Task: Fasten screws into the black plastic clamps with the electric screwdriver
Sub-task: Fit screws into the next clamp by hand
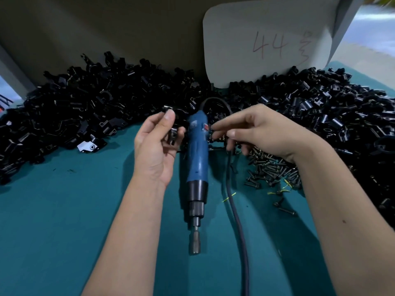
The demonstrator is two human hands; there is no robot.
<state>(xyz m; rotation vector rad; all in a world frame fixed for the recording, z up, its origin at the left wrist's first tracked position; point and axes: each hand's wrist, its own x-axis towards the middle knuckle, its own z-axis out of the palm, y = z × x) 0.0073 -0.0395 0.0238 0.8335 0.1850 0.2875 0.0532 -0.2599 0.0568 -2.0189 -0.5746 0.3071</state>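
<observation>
- Bare desk near left, open for a hand.
- Clamp heap blocks the far edge, left to right.
- Screwdriver and cord lie mid-desk.
- Screws scattered right of cord.
- Card stands behind heap.

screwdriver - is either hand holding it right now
No, the blue electric screwdriver lies on the teal table between the arms; the left hand holds a black clamp.

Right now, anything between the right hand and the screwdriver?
Nothing visible. The electric screwdriver lies free on the green mat, between both hands. The right hand is beside its body; the left hand holds a clamp.
</observation>
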